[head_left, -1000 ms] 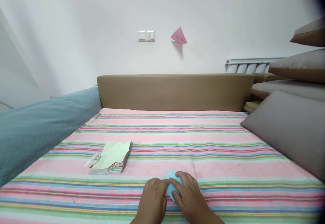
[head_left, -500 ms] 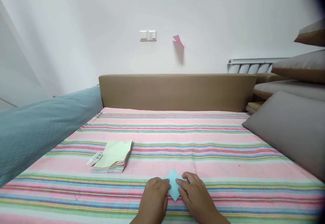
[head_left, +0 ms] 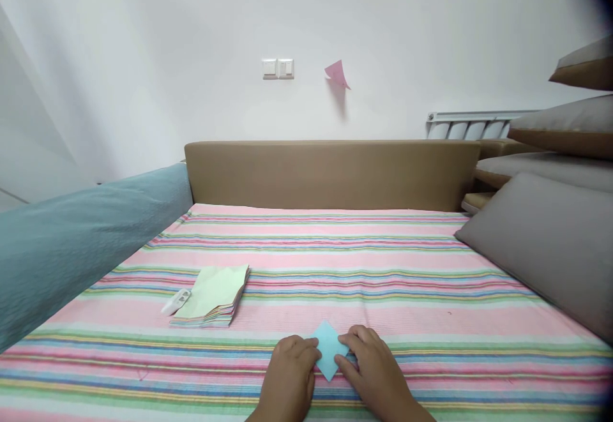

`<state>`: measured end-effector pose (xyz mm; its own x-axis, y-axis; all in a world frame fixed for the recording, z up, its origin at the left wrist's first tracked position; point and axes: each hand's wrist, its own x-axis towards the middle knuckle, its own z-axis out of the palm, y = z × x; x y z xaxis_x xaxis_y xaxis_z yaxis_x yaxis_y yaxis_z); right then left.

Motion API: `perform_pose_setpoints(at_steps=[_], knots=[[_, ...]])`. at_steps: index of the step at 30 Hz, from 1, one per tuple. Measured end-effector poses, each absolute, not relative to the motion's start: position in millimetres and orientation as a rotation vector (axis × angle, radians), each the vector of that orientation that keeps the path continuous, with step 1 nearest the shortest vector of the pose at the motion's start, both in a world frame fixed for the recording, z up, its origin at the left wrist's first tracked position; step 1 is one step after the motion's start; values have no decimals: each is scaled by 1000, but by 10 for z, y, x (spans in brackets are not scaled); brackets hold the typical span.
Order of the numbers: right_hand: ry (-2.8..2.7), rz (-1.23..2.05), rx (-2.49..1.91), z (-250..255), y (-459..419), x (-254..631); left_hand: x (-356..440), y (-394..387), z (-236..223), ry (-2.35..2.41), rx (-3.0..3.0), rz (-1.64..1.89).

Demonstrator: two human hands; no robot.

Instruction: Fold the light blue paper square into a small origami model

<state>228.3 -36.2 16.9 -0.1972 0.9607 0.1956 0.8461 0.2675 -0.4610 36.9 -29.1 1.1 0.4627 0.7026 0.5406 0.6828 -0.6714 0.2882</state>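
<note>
A small light-blue piece of folded paper (head_left: 328,350) lies on the striped bedsheet (head_left: 306,259), turned like a diamond with one corner toward me. My left hand (head_left: 291,374) grips its left corner, the thumb and forefinger together there. At the right corner, my right hand (head_left: 371,368) has its thumb and forefinger on the paper, slightly apart, with the other fingers curled. Both hands rest low over the sheet, and the paper's middle shows between them. The fingers cover its side corners.
Left of the hands lies a stack of coloured paper sheets (head_left: 211,294), pale green on top, with a small white object (head_left: 175,302) against it. Grey cushions (head_left: 550,243) pile up at the right. A brown headboard (head_left: 330,176) and a blue-covered side (head_left: 96,227) border the sheet.
My right forefinger has drawn back from the middle of the blue paper toward its right corner. My left hand stays almost in place. The pink paper on the wall has swung a little.
</note>
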Motion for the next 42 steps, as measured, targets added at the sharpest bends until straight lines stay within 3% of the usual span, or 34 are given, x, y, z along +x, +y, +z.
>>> perform_pose_setpoints(at_steps=[42], knots=[[-2198, 222, -1536, 23, -350, 2142, 383, -287, 18, 1222, 2725, 985]])
